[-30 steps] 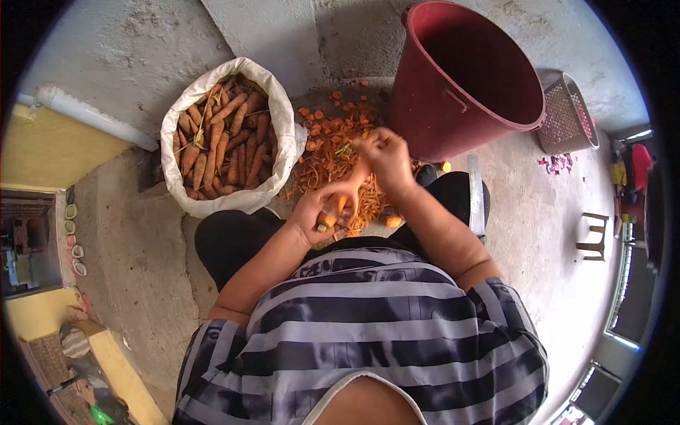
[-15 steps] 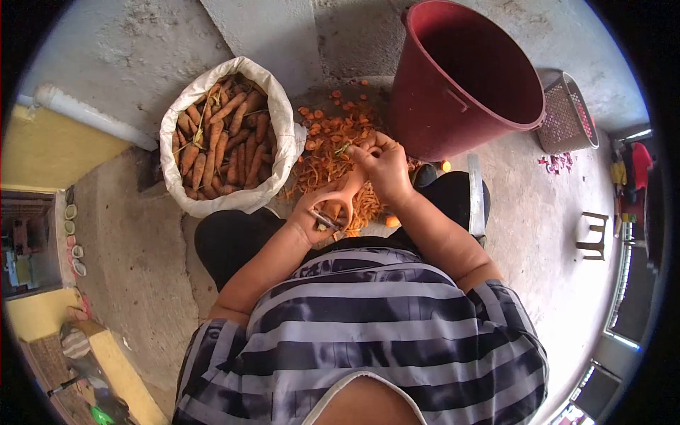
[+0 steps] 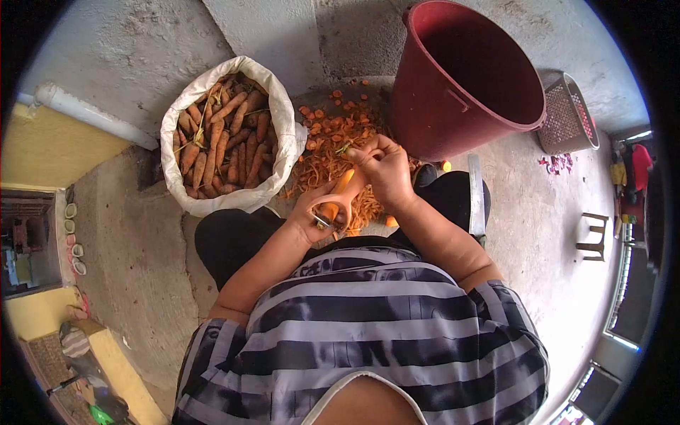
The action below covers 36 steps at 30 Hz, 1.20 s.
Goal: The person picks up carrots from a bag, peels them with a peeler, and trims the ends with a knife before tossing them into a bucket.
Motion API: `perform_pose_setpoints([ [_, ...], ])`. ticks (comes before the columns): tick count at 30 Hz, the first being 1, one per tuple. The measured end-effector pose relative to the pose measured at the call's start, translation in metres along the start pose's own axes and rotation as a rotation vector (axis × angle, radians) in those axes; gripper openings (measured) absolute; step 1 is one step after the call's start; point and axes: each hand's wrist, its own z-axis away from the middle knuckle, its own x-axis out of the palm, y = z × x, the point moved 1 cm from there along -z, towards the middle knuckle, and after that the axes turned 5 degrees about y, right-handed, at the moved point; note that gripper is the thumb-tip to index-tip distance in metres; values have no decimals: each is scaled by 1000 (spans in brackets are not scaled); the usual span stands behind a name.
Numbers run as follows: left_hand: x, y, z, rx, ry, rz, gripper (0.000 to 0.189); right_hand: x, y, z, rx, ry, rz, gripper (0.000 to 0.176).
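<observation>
My left hand [image 3: 310, 218] is closed around a carrot [image 3: 345, 180], whose upper part shows bright orange, freshly bared flesh. Across it lies the head of a pale orange Y-shaped peeler [image 3: 346, 210], its metal blade close to my left palm. The peeler's handle slants up into my right hand [image 3: 388, 170], where the fingers are wrapped round it. A bit of green stem [image 3: 343, 150] sticks out beside my right thumb. Below both hands, a heap of carrot peelings [image 3: 319, 168] and cut ends covers the floor.
A white sack [image 3: 285, 138] full of unpeeled carrots [image 3: 219, 142] stands at the left. Upright behind my right hand is a big dark red bucket [image 3: 432, 106]. Farther right are a perforated basket [image 3: 556, 120] and a small stool [image 3: 593, 236]. A flat metal blade [image 3: 476, 195] lies along my right knee.
The carrot in my left hand now shows a bright orange bared strip where it looked dull before. Both hands stay in almost the same place.
</observation>
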Motion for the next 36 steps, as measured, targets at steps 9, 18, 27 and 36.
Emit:
perform_pose_setpoints([
  [9, -13, -5, -6, -134, -214, 149, 26, -85, 55, -88, -9, 523, 328, 25],
  [18, -13, -5, -15, -50, -259, -62, 31, -4, 9, -17, -26, -7, 80, 20],
  [27, -9, -2, -8, -117, -87, 130, 29, -39, 8, -54, -52, 245, 130, 23],
  [36, -17, -8, -16, -154, -172, 122, 23, -28, 27, -56, -30, 217, 308, 23],
])
